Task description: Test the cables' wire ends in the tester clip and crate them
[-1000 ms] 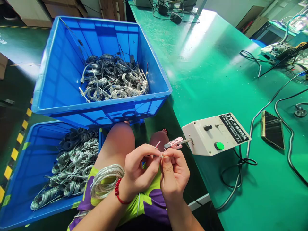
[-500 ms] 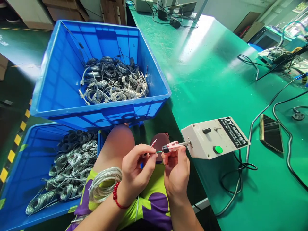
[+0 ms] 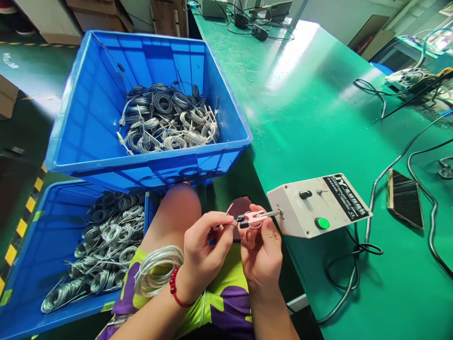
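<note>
A green bench [image 3: 318, 118] runs along the right, with a grey box [image 3: 318, 205] on its near edge, at two o'clock from the hands. The right hand [image 3: 262, 255] pinches the pink clip [image 3: 253, 217] on the box's rod, likely to steady it. The left hand [image 3: 203, 255] pinches a thin wire [image 3: 231, 221] at the clip's mouth. The cable coil [image 3: 155, 269] hangs over that wrist, out of the way. A blue bin [image 3: 88, 118] of coils sits at eleven o'clock.
</note>
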The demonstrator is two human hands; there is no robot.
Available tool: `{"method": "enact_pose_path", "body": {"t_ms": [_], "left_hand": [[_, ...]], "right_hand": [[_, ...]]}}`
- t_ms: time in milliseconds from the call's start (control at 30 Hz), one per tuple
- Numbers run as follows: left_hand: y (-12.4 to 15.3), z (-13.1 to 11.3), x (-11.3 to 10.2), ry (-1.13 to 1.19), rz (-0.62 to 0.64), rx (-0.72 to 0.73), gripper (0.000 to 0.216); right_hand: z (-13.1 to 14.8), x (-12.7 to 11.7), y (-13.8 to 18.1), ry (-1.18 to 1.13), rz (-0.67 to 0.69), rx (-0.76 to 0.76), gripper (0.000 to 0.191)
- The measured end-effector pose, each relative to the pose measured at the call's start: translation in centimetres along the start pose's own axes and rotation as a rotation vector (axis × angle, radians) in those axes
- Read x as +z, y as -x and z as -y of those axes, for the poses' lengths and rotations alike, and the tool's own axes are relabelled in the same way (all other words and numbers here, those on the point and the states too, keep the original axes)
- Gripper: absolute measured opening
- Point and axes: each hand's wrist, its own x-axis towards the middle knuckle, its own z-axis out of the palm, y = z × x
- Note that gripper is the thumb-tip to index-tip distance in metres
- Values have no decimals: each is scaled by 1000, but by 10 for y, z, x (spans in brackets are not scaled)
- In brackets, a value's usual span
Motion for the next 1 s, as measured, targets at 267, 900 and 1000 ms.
{"method": "enact_pose_path", "body": {"t_ms": [267,900,1000], "left_hand": [[1,2,0,7,37,8,22],[3,-1,-8,11,25,25,15],[3,-4,-10,21,28,54,17]], "right_hand": [[0,-1,1,0,72,-21,48],[-40,-13,5,51,22,-307,33],[-35,-12,17,71,28,-392,26]]}}
